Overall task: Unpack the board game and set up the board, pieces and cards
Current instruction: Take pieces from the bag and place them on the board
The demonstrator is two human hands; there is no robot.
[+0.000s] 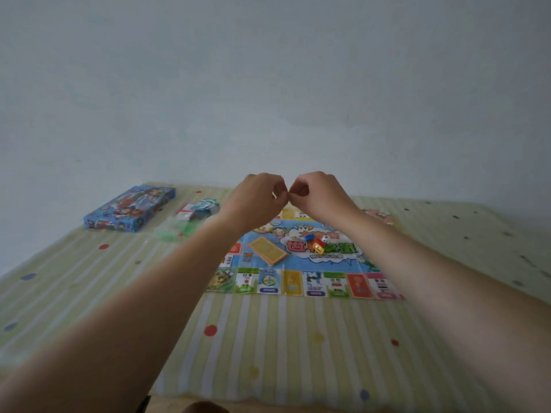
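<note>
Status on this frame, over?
Left hand and right hand raised, fingertips meeting; anything pinched too small to tell. Board laid flat, card deck and pieces on it. Box set aside. Nothing blocking.

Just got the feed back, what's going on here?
A person holds both hands up over the board, left hand and right hand meeting at the fingertips; what they pinch, if anything, is too small to see. The board lies flat on the sheet with cards and pieces on it. The box sits left.
</note>
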